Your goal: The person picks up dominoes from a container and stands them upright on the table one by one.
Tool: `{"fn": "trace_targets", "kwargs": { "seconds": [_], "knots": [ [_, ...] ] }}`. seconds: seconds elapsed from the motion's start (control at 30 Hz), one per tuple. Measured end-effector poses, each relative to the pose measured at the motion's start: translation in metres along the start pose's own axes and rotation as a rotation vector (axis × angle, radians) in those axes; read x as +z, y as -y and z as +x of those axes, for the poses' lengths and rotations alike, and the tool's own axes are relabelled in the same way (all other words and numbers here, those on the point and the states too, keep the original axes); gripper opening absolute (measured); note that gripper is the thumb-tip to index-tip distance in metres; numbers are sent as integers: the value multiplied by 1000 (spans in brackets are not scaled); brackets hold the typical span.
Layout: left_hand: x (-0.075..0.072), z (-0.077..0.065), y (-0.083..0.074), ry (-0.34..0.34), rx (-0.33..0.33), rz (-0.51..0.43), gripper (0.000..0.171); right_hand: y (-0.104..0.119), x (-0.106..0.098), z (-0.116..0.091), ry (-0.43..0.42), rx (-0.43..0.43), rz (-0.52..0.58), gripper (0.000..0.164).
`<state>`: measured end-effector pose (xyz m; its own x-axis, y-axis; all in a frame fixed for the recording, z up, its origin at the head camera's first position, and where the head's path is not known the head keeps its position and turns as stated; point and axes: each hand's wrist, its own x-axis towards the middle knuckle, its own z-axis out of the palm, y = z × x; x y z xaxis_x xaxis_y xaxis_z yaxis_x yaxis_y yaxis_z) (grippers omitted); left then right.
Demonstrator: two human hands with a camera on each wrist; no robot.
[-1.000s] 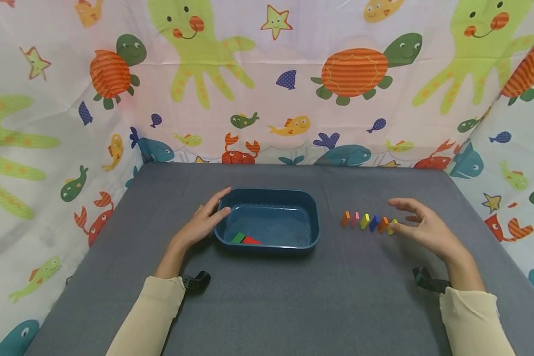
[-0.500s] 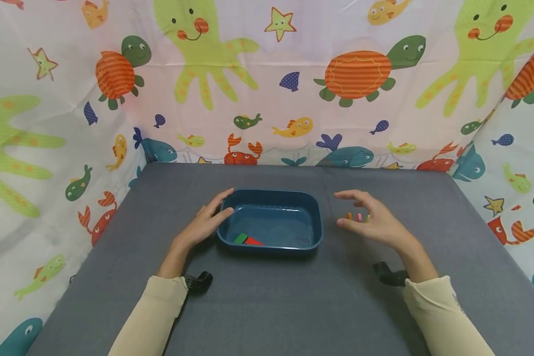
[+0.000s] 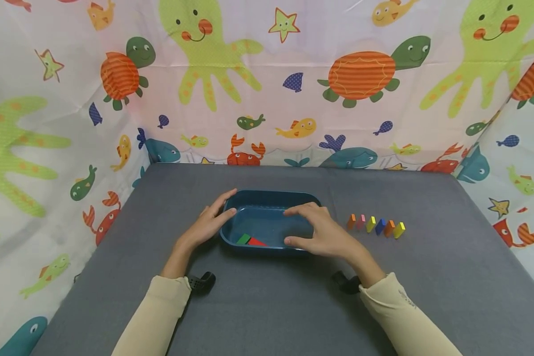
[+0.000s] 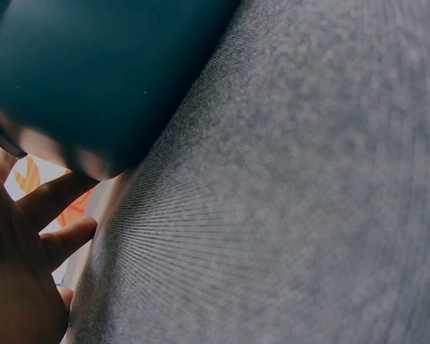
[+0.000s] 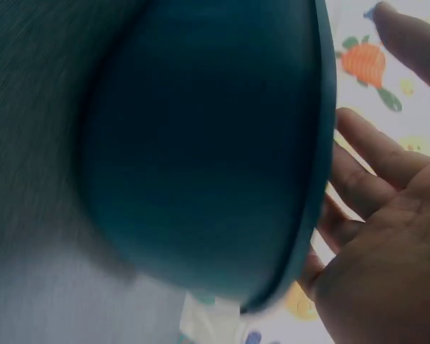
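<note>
A dark blue rectangular tub (image 3: 267, 248) stands on the grey cloth. Near its front left corner lie a green block (image 3: 244, 239) and a red block (image 3: 256, 242). My left hand (image 3: 205, 225) rests at the tub's left end with relaxed fingers, the thumb reaching over the rim; in the left wrist view its spread fingers lie beside the outer wall. Over the tub's right end hovers my right hand (image 3: 325, 232), thumb and index finger apart and nothing between them. Several small domino-like blocks (image 3: 380, 227), orange, pink, yellow and blue, stand upright in a row right of it.
A grey cloth covers the table (image 3: 267, 306). Behind it and at both sides hangs a white curtain (image 3: 267, 84) printed with sea animals. A black wrist camera (image 3: 202, 283) sits at the left cuff, another black camera (image 3: 347, 284) at the right.
My right hand has moved left from beside the row of blocks, passing in front of it, to over the tub. The left hand stays at the tub's left end.
</note>
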<state>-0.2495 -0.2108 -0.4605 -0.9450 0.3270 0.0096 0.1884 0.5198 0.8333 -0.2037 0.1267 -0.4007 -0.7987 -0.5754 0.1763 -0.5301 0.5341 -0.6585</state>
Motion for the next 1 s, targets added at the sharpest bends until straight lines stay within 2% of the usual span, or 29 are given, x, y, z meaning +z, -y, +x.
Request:
{"fn": "trace_targets", "kwargs": {
  "seconds": [0.43,0.7,1.0],
  "knots": [
    [-1,1,0,2,-16,8,60,13,35,35,248,-55,117,69],
    [-2,0,1,-1,-10,11,59,15,50,50,352,-10,55,77],
    [-1,2,2,-5,-20,7,59,18,52,53,472,7,20,83]
  ]
}}
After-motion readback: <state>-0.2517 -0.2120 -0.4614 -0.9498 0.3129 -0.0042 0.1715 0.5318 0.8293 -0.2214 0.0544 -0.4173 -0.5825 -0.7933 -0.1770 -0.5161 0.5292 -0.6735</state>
